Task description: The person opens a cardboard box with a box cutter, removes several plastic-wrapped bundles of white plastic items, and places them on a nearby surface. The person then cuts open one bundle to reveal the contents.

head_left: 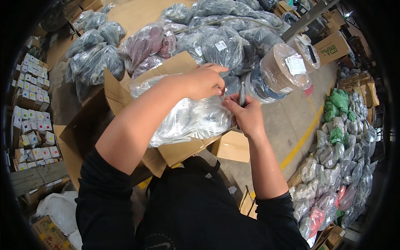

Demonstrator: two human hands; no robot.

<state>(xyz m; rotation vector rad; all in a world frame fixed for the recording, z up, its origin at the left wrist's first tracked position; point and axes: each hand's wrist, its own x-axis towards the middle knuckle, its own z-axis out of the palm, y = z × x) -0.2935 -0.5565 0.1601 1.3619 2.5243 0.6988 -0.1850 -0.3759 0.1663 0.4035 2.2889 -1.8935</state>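
Observation:
A clear plastic bag (196, 121) of pale, silvery-looking pieces lies across an open cardboard box (87, 129) in front of me. A white label sits on the bag. My left hand (206, 81) is over the bag's far right end, fingers curled at the gathered plastic and the index finger stretched out. Just right of it, my right hand (246, 112) grips a slim dark tool with a metallic edge (242, 95), held upright. The thumb of that hand touches the bag's edge. The tool's lower part is hidden in my palm, and its exact kind is unclear.
Bagged dark goods (221, 43) pile up beyond the box. Large wrapped rolls (283, 68) stand at the right. More bags (333, 166) line the far right, past a yellow floor line (304, 139). Small white boxes (35, 87) fill the left side. A smaller carton (233, 146) sits below.

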